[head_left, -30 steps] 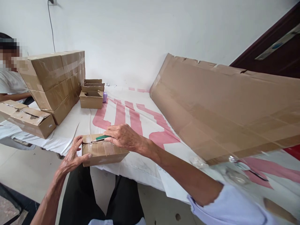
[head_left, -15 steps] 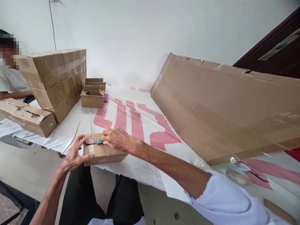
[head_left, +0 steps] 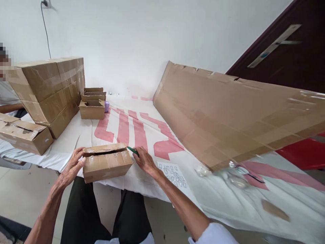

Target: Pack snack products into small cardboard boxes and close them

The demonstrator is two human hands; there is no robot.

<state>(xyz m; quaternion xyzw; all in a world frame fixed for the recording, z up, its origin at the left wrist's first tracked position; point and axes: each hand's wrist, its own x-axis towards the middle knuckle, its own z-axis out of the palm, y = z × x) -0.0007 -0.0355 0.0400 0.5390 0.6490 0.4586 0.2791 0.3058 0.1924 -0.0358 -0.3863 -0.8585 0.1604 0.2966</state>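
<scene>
A small cardboard box (head_left: 108, 166) sits at the front edge of the cloth-covered table. Its top seam is slit open lengthwise, with taped flaps slightly parted; what lies inside is hidden. My left hand (head_left: 73, 167) grips the box's left end, thumb on the near side and fingers behind. At the right end of the seam, my right hand (head_left: 144, 161) is closed round a green box cutter (head_left: 133, 150). The cutter's tip points toward the box's far right corner.
Stacked taped cartons (head_left: 48, 91) and another slit box (head_left: 25, 135) stand at left, beside a seated person. Open small boxes (head_left: 91, 110) sit behind. A large cardboard sheet (head_left: 228, 115) leans at right. A printed paper (head_left: 172, 174) and crumpled plastic (head_left: 237, 179) lie on the table.
My right hand has moved right with the box cutter, from the middle of the seam to the box's right end. The seam now gapes along its length. My left hand stays on the box.
</scene>
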